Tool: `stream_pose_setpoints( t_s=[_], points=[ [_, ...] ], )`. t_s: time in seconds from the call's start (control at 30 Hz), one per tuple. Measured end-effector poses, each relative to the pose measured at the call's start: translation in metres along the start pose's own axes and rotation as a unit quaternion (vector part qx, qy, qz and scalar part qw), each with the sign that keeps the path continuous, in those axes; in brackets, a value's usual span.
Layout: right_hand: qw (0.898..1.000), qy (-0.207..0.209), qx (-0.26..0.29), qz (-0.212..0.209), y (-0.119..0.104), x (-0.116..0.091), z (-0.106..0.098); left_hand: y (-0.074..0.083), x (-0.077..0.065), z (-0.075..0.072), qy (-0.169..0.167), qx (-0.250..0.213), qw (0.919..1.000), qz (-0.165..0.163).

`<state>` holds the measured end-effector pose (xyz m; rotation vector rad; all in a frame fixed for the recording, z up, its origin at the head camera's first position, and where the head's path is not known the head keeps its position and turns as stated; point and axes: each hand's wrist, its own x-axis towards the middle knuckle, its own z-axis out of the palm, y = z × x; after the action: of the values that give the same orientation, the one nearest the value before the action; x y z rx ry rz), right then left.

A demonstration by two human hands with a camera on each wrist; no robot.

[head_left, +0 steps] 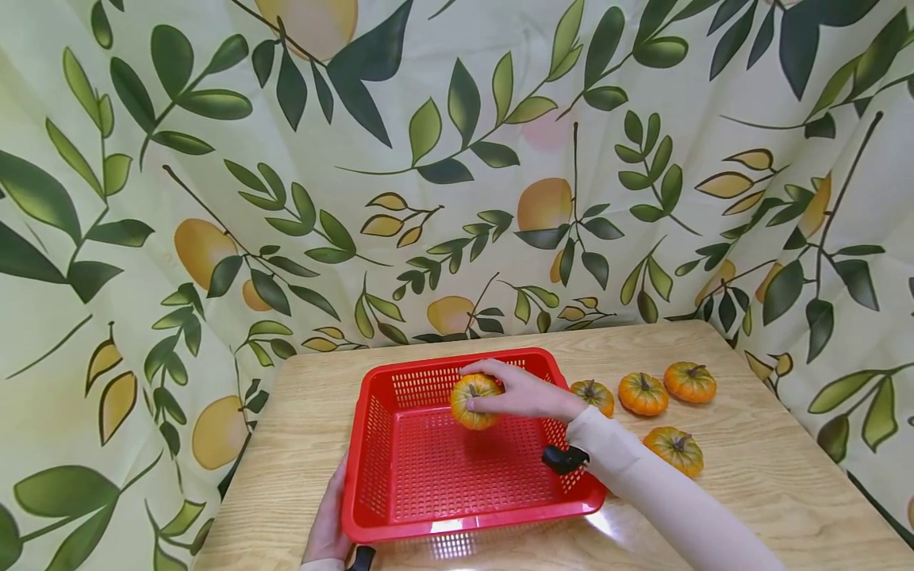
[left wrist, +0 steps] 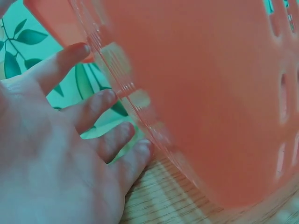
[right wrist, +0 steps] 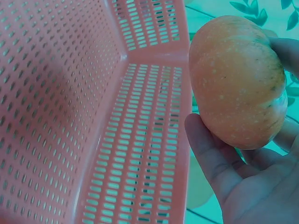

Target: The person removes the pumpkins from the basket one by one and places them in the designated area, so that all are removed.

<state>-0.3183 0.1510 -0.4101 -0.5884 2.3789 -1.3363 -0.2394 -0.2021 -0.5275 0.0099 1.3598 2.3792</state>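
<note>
My right hand (head_left: 524, 390) grips a small orange and green pumpkin (head_left: 474, 402) between thumb and fingers, above the inside of a red plastic basket (head_left: 457, 530). The right wrist view shows the pumpkin's smooth orange underside (right wrist: 238, 84), with the fingers (right wrist: 205, 144) curled against it and the basket's slotted wall (right wrist: 135, 154) beside it. At the basket's left side is my left hand (head_left: 330, 511). Its fingers (left wrist: 93, 109) are spread and fairly straight, fingertips right at the basket's outer wall (left wrist: 201, 102). The basket's perforated floor (head_left: 457, 476) holds nothing that shows.
Right of the basket, several more pumpkins lie on the wooden table (head_left: 286, 444): one (head_left: 594, 396) partly behind my right wrist, two farther back (head_left: 689, 382), and one nearer (head_left: 674, 450) by the sleeve. A leaf-patterned cloth (head_left: 457, 238) hangs behind and along the sides.
</note>
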Motion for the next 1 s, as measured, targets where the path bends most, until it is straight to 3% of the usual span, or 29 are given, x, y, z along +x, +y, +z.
stream_pose_setpoints(
  t_s=[0.13, 0.3, 0.53, 0.77, 0.93, 1.0],
  points=[
    [1.0, 0.016, 0.003, 0.016, 0.001, -0.009, -0.009, -0.002, 0.0, -0.003, -0.048, -0.001, 0.9987, 0.019],
    [0.999, 0.039, 0.015, 0.026, 0.004, -0.019, -0.021, -0.003, 0.0, -0.003, -0.071, -0.008, 0.9971, 0.026],
    [0.997, 0.064, 0.016, 0.042, 0.009, -0.032, -0.038, 0.0, -0.001, -0.002, -0.034, -0.004, 0.9994, -0.001],
    [0.996, 0.083, -0.003, 0.03, 0.011, -0.045, -0.052, 0.002, -0.001, 0.0, 0.0, 0.005, 0.9996, -0.027],
    [0.994, 0.098, -0.012, 0.044, 0.013, -0.056, -0.063, 0.001, -0.001, -0.001, -0.009, 0.004, 0.9998, -0.017],
    [0.993, 0.104, -0.007, 0.05, 0.014, -0.061, -0.068, 0.0, -0.001, -0.002, -0.03, 0.003, 0.9995, -0.005]
  ],
)
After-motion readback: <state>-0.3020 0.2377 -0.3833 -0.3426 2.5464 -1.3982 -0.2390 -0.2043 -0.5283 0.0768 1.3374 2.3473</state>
